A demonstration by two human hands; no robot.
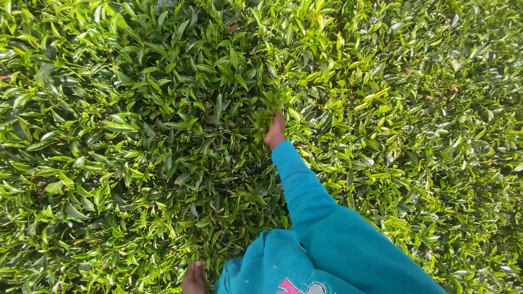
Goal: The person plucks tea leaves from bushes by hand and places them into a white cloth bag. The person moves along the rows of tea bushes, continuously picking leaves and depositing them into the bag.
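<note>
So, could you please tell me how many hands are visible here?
2. The right hand reaches out at the centre, gripping a bunch of leaves; the left hand sits at the bottom edge, partly cut off.

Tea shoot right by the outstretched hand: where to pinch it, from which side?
Probably the thin stalk just under the pale tip leaves, from above. The shoots stand upright at the top of the bush, packed close, so the sides look blocked. The right hand already holds a bunch of leaves; the left hand is low, near the body.
</note>
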